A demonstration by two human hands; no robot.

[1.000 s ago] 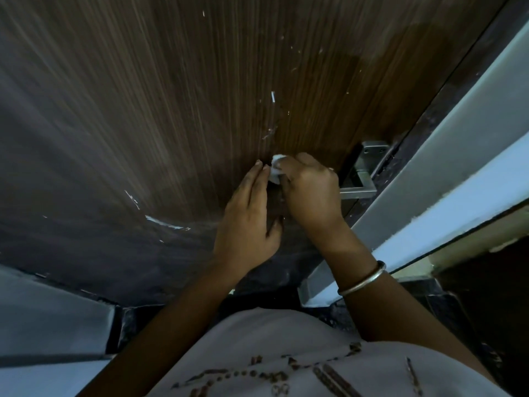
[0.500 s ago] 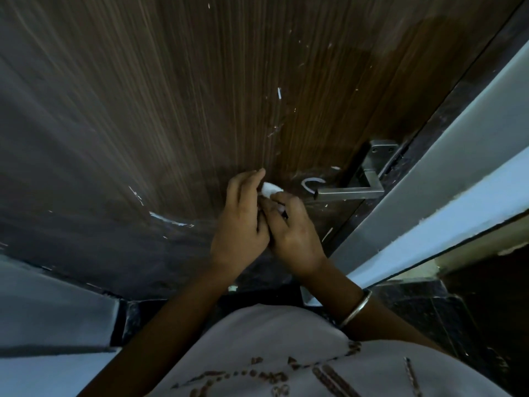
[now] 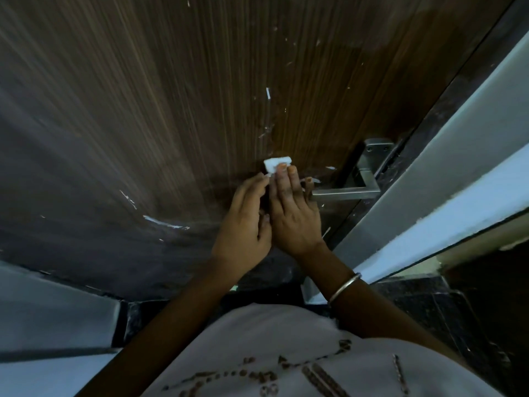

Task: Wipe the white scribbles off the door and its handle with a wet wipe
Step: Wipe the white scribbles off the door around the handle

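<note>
A dark brown wood-grain door point(image 3: 171, 110) fills the view, flecked with white marks; a longer white streak point(image 3: 163, 222) lies at its lower left. The metal lever handle point(image 3: 347, 192) sticks out at the right. My right hand point(image 3: 294, 213) lies flat against the door just left of the handle, its fingertips pressing a small folded white wet wipe point(image 3: 276, 164) onto the wood. My left hand point(image 3: 243, 222) is beside it, fingers nearly straight, fingertips close to the wipe's lower corner. Small white scribbles point(image 3: 313, 180) show by the handle's tip.
The dark door frame point(image 3: 446, 90) and a pale wall edge point(image 3: 458, 167) run diagonally on the right. A pale surface point(image 3: 43, 310) sits at the lower left, dark floor point(image 3: 472, 310) at the lower right. A bangle point(image 3: 345, 287) circles my right wrist.
Both hands have slid upward on the door. My right hand went from fingers bunched around the wipe to flat, pushing the wipe higher; the curved white mark by the handle tip is mostly covered.
</note>
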